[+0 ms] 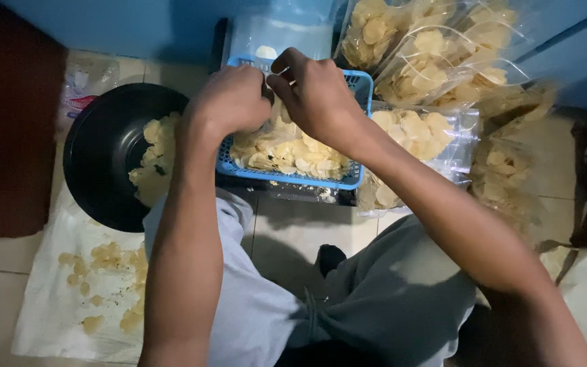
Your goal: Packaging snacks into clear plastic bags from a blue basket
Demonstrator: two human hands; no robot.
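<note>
both hands met over the blue plastic mesh basket (358, 85) of pale yellow round chips (293, 153), which sat on the floor just ahead of the knees — close enough to work without reaching. the left hand (229, 102) was curled shut and the right hand (317, 95) pinched thumb to fingertip, both apparently on something small between them (what it was, i could not tell). a black round bowl (100, 156) of chips sat beside the left arm, and filled clear plastic bags (429, 51) leaned behind — all near.
</note>
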